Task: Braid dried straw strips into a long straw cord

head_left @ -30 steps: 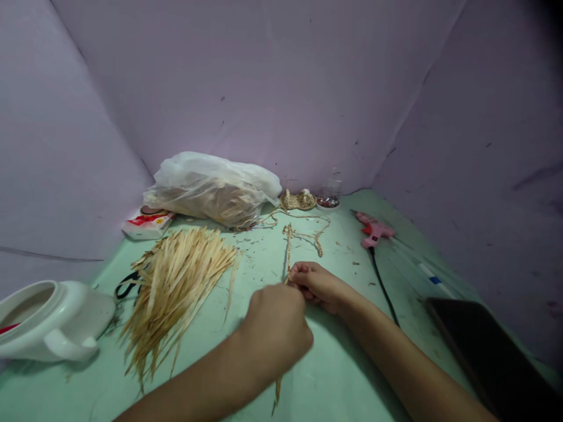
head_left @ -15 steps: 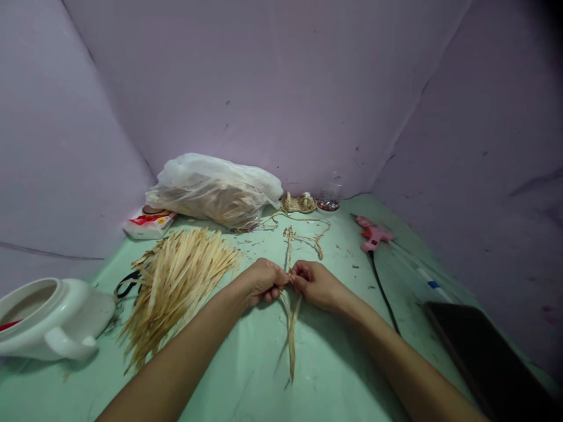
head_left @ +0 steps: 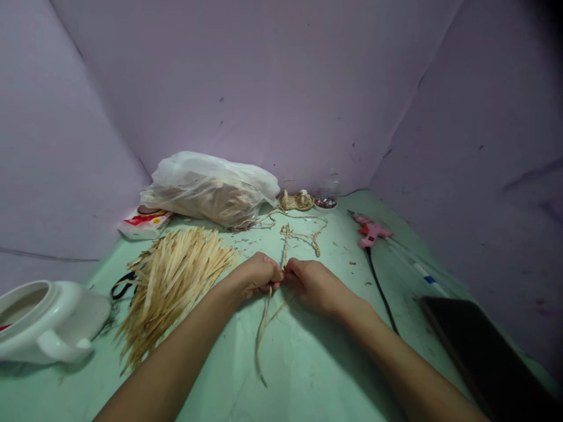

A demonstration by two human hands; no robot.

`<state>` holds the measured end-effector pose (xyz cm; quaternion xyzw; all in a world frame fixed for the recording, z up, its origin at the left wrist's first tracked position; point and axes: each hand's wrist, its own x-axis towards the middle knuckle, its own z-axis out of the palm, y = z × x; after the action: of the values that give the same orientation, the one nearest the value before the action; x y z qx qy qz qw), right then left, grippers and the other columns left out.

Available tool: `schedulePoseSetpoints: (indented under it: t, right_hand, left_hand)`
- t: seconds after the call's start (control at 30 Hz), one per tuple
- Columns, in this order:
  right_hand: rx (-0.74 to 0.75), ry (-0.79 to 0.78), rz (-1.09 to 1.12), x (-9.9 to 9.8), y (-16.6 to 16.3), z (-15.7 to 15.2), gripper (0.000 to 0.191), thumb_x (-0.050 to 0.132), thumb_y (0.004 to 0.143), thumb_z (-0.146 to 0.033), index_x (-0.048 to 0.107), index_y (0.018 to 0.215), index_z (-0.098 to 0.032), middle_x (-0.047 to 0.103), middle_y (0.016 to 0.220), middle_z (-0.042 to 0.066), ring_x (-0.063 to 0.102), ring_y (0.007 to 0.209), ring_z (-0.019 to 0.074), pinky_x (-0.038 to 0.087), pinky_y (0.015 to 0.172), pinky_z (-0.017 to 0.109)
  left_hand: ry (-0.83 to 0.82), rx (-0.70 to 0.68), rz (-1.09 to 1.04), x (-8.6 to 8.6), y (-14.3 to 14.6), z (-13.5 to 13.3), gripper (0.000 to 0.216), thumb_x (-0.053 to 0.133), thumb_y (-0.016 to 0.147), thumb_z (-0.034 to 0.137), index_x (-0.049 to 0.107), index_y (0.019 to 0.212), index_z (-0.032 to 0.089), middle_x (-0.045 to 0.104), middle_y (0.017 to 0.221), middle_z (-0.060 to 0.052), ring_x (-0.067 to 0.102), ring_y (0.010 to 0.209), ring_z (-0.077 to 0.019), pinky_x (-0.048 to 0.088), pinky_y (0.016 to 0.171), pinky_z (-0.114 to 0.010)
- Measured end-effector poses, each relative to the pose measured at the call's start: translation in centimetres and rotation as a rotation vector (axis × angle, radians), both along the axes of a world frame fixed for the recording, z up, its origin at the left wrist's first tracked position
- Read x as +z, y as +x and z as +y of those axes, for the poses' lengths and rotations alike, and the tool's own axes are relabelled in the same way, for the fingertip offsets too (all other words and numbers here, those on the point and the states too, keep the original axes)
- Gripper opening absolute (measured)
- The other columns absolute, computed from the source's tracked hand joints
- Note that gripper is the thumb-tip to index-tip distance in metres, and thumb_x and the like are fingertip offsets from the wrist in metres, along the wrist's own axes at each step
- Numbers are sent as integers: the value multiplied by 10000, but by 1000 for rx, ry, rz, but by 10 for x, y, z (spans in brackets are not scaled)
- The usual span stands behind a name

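Note:
My left hand [head_left: 259, 274] and my right hand [head_left: 310, 282] meet at the middle of the green table [head_left: 316, 375], both pinched on a thin braid of dried straw [head_left: 285, 249]. The braid runs away from my fingers toward the back wall. Loose straw strips [head_left: 263, 328] hang from the pinch point toward me and lie on the table. Just left of my left hand lies a fanned heap of pale straw strips [head_left: 171, 281].
A clear plastic bag of straw [head_left: 206, 190] sits at the back, with a small woven straw piece [head_left: 297, 201] and a bead dish [head_left: 326, 203] beside it. A pink glue gun [head_left: 370, 230] with black cord lies right. A white pot [head_left: 44, 319], black scissors [head_left: 123, 284] and a dark tablet [head_left: 484, 346] are nearby.
My left hand moved from near me up to the braid and pinched it beside my right hand. The loose strip ends have swung from straight toward me to my left.

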<state>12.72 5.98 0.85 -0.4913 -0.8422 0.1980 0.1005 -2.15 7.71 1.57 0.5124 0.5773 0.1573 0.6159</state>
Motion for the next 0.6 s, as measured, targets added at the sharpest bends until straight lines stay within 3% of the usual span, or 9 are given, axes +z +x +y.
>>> schedulePoseSetpoints:
  t: [0.4, 0.5, 0.6]
  right_hand:
    - [-5, 54, -63, 5, 3, 0, 157, 464, 722, -176, 595, 807, -160, 619, 713, 61, 497, 591, 125, 232, 505, 224]
    - [-97, 91, -94, 9, 0, -1, 172, 463, 718, -207, 625, 764, -173, 637, 711, 70, 529, 629, 153, 234, 511, 241]
    - [-231, -28, -69, 13, -3, -2, 196, 463, 715, -231, 650, 752, -184, 650, 701, 68, 541, 614, 154, 238, 490, 241]
  left_hand:
    - [239, 90, 63, -13, 8, -2, 112, 478, 490, 81, 430, 402, 130, 276, 343, 63, 210, 363, -36, 108, 393, -221]
    - [254, 116, 45, -12, 11, -5, 94, 472, 483, 69, 450, 409, 123, 293, 350, 58, 227, 373, -39, 121, 395, -219]
    - [243, 158, 64, -7, 14, -8, 114, 468, 466, 57, 419, 395, 131, 275, 341, 62, 225, 369, -37, 117, 395, -218]
